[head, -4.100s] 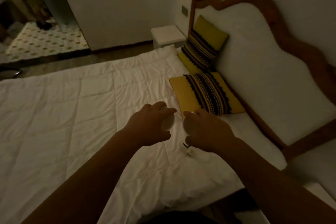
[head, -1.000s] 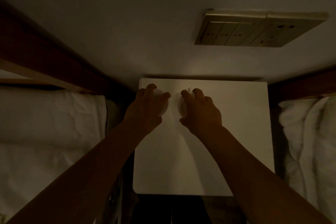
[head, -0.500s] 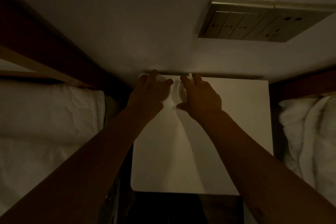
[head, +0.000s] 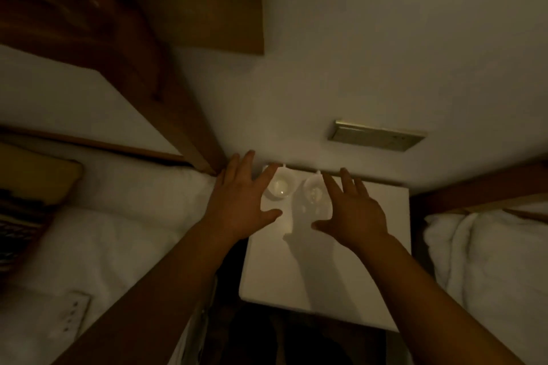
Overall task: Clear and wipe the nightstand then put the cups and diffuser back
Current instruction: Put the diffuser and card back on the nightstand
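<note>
Now the left hand [head: 240, 201] hovers with fingers spread, holding nothing, beside 2 white cups [head: 280, 187] standing side by side at the nightstand's [head: 311, 275] back edge; the right hand [head: 353, 213], likewise splayed, flanks the right cup [head: 314, 191].

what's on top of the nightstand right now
Two white cups stand at the back of the nightstand. No diffuser shows; the right hand covers part of the top.

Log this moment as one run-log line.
left hand: open, beside left cup | right hand: open, beside right cup | cups: upright on nightstand, near wall | diffuser: not visible
</note>
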`<state>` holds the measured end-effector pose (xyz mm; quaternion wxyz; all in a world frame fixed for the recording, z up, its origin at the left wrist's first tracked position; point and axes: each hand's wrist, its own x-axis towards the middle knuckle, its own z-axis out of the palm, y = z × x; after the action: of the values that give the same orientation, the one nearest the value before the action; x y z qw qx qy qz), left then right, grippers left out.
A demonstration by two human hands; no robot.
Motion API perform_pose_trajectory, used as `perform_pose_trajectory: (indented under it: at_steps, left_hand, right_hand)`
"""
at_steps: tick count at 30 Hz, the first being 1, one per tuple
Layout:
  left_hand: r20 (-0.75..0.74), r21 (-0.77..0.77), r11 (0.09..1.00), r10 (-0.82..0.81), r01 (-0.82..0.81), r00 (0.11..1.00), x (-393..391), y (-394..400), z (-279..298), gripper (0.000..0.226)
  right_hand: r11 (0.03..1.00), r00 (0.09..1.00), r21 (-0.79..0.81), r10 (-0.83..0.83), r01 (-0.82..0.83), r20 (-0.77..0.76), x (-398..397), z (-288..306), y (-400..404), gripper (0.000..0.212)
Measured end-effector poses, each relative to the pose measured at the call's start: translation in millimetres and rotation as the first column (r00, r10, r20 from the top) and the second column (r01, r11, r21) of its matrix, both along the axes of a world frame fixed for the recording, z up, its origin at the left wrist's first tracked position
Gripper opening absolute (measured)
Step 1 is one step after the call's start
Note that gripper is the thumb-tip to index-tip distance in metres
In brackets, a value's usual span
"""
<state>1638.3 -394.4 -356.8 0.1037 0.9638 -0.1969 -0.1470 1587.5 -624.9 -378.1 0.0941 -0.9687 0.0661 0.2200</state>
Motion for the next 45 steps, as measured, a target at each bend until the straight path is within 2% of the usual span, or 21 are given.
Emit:
perform_pose_trajectory:
  at_steps: [5, 9, 13, 16, 21, 26, 31, 33, 36, 41, 45]
  left_hand:
    - [0.061, -0.023, 1.0, -0.002, 0.004, 0.998, -26.6, -1.3, 129.6, 0.092]
    - [0.188, -0.071, 0.997, -0.02, 0.034, 0.982, -45.0, -7.6, 223.2, 0.089]
    - [0.328, -0.042, 0.993, -0.087, 0.107, 0.941, -54.6, -12.0, 280.0, 0.087]
    - [0.398, -0.036, 0.995, -0.069, 0.091, 0.915, -63.5, -9.1, 300.5, 0.083]
    - [0.335, -0.042, 0.993, 0.115, -0.107, 0.935, -86.1, 30.1, 306.8, 0.08]
    - [0.275, -0.004, 0.909, 0.402, -0.417, 0.873, -143.7, 114.4, 292.0, 0.082]
    - [0.224, 0.039, 0.693, 0.696, -0.72, 0.682, -237.0, 197.3, 272.9, 0.082]
    - [0.206, 0.053, 0.593, 0.781, -0.803, 0.59, -276.8, 220.4, 266.4, 0.083]
    - [0.197, 0.074, 0.488, 0.848, -0.87, 0.492, -323.8, 241.8, 253.4, 0.083]
    - [0.153, 0.074, 0.332, 0.928, -0.94, 0.34, -377.3, 269.8, 223.9, 0.084]
    - [0.115, 0.05, 0.254, 0.959, -0.966, 0.259, -405.3, 297.3, 199.4, 0.086]
  right_hand:
    - [0.999, 0.989, 0.008, 0.039, -0.041, 0.14, -24.2, 124.5, 4.3, 0.107]
    - [0.998, 0.967, 0.003, 0.065, -0.067, 0.248, -42.8, 217.7, -0.3, 0.1]
    - [0.997, 0.93, -0.011, 0.07, -0.07, 0.361, -52.7, 272.7, -3.6, 0.1]
    - [0.995, 0.912, -0.022, 0.096, -0.095, 0.398, -54.8, 293.0, -0.4, 0.097]
    - [0.974, 0.896, -0.042, 0.22, -0.221, 0.385, -50.9, 296.3, 23.3, 0.093]
    - [0.887, 0.843, -0.03, 0.449, -0.461, 0.296, -42.9, 285.2, 82.5, 0.092]
    - [0.72, 0.712, 0.046, 0.671, -0.692, 0.207, -51.6, 263.5, 171.9, 0.077]
    - [0.627, 0.628, 0.061, 0.763, -0.777, 0.156, -63.5, 254.6, 210.3, 0.083]
    - [0.525, 0.531, 0.081, 0.837, -0.847, 0.131, -84.1, 242.3, 257.1, 0.09]
    - [0.392, 0.395, 0.05, 0.914, -0.918, 0.087, -113.3, 220.2, 322.9, 0.087]
    - [0.308, 0.31, 0.038, 0.948, -0.95, 0.068, -132.6, 205.0, 371.9, 0.083]
